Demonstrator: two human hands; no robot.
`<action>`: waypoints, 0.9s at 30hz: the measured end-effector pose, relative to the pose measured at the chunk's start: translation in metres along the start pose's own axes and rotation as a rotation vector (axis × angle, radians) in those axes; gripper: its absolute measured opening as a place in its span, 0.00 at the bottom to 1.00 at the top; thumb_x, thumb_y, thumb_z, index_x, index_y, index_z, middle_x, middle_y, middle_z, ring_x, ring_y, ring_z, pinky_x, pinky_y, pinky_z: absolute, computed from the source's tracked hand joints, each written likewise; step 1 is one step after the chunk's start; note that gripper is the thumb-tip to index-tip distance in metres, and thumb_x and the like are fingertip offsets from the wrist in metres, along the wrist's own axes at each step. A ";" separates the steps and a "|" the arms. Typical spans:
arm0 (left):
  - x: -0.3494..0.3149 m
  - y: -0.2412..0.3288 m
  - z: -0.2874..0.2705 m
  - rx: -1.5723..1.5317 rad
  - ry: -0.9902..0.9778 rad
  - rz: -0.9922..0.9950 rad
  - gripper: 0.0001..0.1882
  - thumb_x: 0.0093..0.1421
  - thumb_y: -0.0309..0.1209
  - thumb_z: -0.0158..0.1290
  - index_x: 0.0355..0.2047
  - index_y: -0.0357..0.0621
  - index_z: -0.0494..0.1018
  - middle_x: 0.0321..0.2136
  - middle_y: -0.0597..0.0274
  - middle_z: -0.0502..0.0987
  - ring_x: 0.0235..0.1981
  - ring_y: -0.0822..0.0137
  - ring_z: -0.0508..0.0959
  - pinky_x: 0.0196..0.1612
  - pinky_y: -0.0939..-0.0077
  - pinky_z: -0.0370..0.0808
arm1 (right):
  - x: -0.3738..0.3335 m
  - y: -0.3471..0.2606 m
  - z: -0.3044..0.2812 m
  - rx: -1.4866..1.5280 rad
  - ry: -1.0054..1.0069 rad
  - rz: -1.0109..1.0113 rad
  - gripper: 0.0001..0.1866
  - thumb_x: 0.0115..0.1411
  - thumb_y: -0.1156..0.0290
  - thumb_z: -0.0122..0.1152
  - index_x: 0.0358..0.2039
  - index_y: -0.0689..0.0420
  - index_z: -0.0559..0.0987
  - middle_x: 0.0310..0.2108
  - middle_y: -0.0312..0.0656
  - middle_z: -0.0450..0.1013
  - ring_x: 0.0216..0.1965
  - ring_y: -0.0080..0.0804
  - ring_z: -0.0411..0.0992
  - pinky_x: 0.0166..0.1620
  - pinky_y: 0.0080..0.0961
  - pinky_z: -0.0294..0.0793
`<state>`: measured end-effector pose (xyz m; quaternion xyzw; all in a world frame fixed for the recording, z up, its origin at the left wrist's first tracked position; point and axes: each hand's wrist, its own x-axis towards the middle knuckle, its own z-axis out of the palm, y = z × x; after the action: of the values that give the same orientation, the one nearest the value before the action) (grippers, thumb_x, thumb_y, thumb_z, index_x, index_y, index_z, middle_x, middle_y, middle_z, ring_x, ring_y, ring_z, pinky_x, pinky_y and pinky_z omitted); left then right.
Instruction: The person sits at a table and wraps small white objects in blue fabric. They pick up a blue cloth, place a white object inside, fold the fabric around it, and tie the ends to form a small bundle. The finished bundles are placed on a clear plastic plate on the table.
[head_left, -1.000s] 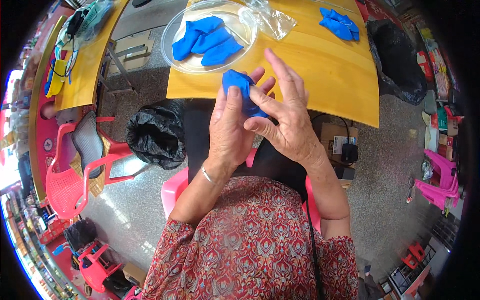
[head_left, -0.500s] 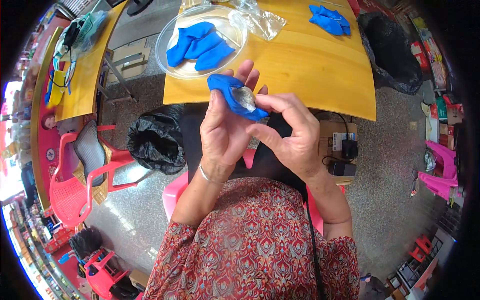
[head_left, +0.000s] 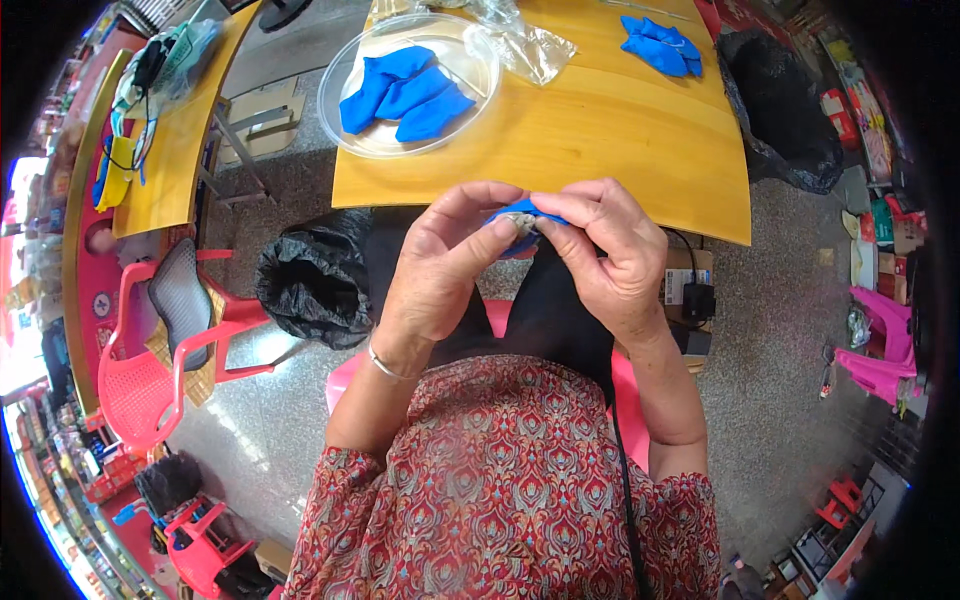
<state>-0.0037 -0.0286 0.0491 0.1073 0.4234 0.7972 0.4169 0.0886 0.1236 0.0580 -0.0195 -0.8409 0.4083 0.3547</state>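
Observation:
Between my hands, just in front of the table edge, is a small blue fabric piece point(head_left: 524, 207) with greyish-white stuffing point(head_left: 521, 223) showing at its opening. My left hand point(head_left: 437, 265) grips its left side, the thumb pressing by the stuffing. My right hand point(head_left: 618, 255) pinches the right side between thumb and fingers. Much of the piece is hidden behind my fingers. Beyond my hands, a clear round plastic tub point(head_left: 328, 112) holds several plump blue fabric pieces point(head_left: 435, 116).
The yellow wooden table point(head_left: 620, 150) also bears a clear plastic bag point(head_left: 540, 58) and more blue fabric pieces point(head_left: 660, 48) at far right. A black-lined bin point(head_left: 312, 280) stands left of my legs, another black bag point(head_left: 785, 120) right of the table. A pink chair point(head_left: 140, 390) is at left.
The blue piece has come off my left palm and is turned, its opening now toward me. My left fingers have curled round it, and both thumbs have drawn together at the stuffing.

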 end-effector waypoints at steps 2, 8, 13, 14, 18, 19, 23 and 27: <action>-0.002 -0.001 -0.003 -0.002 0.013 -0.028 0.14 0.61 0.25 0.56 0.47 0.37 0.71 0.41 0.60 0.77 0.43 0.72 0.77 0.46 0.75 0.76 | -0.001 0.001 0.001 -0.015 -0.003 -0.019 0.12 0.50 0.79 0.68 0.37 0.56 0.83 0.30 0.40 0.74 0.32 0.35 0.74 0.35 0.26 0.73; -0.003 -0.008 0.002 0.383 0.026 0.111 0.15 0.63 0.25 0.54 0.50 0.35 0.70 0.42 0.63 0.75 0.43 0.74 0.75 0.46 0.78 0.75 | 0.002 0.000 0.001 0.023 -0.035 -0.072 0.11 0.50 0.79 0.68 0.36 0.56 0.83 0.32 0.39 0.74 0.33 0.34 0.73 0.35 0.25 0.73; 0.000 -0.006 0.004 0.889 0.164 0.335 0.13 0.59 0.25 0.57 0.43 0.35 0.73 0.34 0.65 0.77 0.35 0.80 0.74 0.38 0.84 0.73 | 0.005 -0.007 -0.002 -0.047 -0.116 -0.220 0.10 0.49 0.80 0.67 0.35 0.57 0.83 0.32 0.39 0.74 0.33 0.34 0.72 0.36 0.25 0.73; 0.000 -0.005 0.006 1.003 0.173 0.367 0.11 0.58 0.26 0.58 0.41 0.35 0.74 0.32 0.66 0.78 0.33 0.81 0.74 0.36 0.85 0.72 | 0.004 -0.005 0.000 -0.022 -0.108 -0.204 0.10 0.50 0.81 0.67 0.35 0.57 0.83 0.33 0.39 0.74 0.33 0.33 0.73 0.36 0.25 0.73; 0.011 -0.007 0.002 0.955 0.299 0.356 0.09 0.52 0.29 0.61 0.30 0.36 0.76 0.21 0.55 0.77 0.23 0.69 0.78 0.29 0.74 0.74 | 0.001 0.008 0.008 0.142 -0.056 -0.039 0.09 0.51 0.82 0.66 0.35 0.59 0.83 0.33 0.39 0.75 0.34 0.30 0.74 0.37 0.22 0.74; 0.012 -0.008 0.001 0.934 0.310 0.352 0.10 0.53 0.30 0.62 0.31 0.36 0.76 0.22 0.55 0.77 0.24 0.70 0.78 0.30 0.75 0.74 | 0.001 0.011 0.010 0.194 -0.035 0.026 0.09 0.52 0.82 0.66 0.35 0.59 0.83 0.33 0.39 0.75 0.34 0.29 0.74 0.37 0.21 0.74; 0.015 -0.015 -0.006 0.813 0.286 0.378 0.14 0.54 0.31 0.64 0.35 0.35 0.75 0.28 0.57 0.78 0.29 0.72 0.78 0.33 0.76 0.75 | 0.002 0.012 0.012 0.183 0.026 0.029 0.08 0.54 0.82 0.65 0.36 0.59 0.83 0.33 0.40 0.75 0.35 0.26 0.74 0.38 0.20 0.74; 0.006 -0.012 -0.006 0.478 0.163 0.299 0.18 0.56 0.29 0.63 0.43 0.33 0.72 0.37 0.58 0.78 0.37 0.72 0.77 0.40 0.77 0.76 | 0.000 0.017 0.006 0.234 0.060 0.175 0.07 0.56 0.82 0.63 0.36 0.61 0.82 0.34 0.40 0.74 0.36 0.26 0.73 0.40 0.18 0.72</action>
<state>-0.0036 -0.0242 0.0355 0.1994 0.6105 0.7335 0.2224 0.0807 0.1302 0.0434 -0.0636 -0.7718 0.5321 0.3424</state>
